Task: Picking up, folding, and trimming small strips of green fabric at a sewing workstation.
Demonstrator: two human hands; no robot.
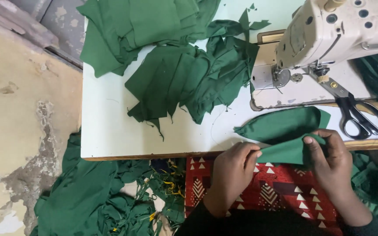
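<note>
1. Head view: the left hand (232,175) pinches one end of a green cloth piece (285,152), grip closed on it.
2. The right hand (329,159) pinches the other end, fingers closed over the cloth.
3. The cloth hangs between both hands at the near edge of the white counter (110,126), over a red patterned lap.
4. Just beyond lies a folded green piece (281,123); scissors (357,114) rest beside the sewing machine (329,35).
5. Green cut pieces (189,78) are piled further back; more green fabric (88,196) lies on the floor.
</note>
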